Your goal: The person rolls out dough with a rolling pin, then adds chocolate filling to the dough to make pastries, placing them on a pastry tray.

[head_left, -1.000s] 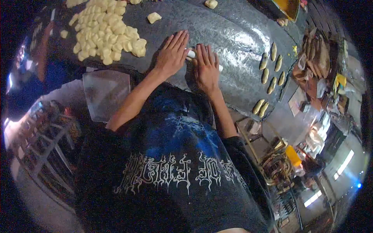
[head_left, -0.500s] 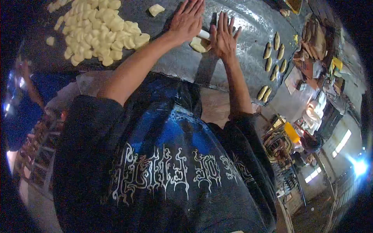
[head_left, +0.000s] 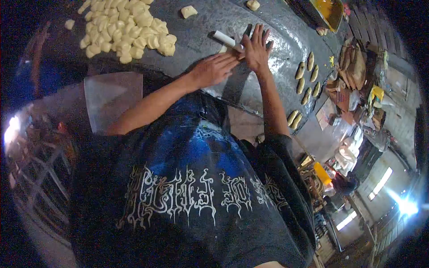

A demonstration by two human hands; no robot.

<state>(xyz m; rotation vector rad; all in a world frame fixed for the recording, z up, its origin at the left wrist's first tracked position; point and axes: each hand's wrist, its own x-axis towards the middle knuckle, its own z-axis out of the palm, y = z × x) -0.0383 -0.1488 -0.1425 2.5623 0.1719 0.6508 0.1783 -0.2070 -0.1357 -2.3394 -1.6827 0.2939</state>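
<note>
Rolling pin (head_left: 225, 38) slanting lengthwise, bare end pointing far-left; right hand (head_left: 257, 52) lying spread over other end. Left hand (head_left: 215, 70), no longer on pin, extending nearly straight; hold unclear.

"Are you reading anything there?"
"Pale, dripping lettering (head_left: 203, 198) is running across the black shirt (head_left: 192, 241), but its ornate shapes are defeating me."
"So which word are you getting?"
"None; I'm finding no legible label, number or sign elsewhere either."

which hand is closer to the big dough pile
Left. The left hand is right of the dough pile and closer to the person's body; the right hand is farther right, at the white rod.
</note>
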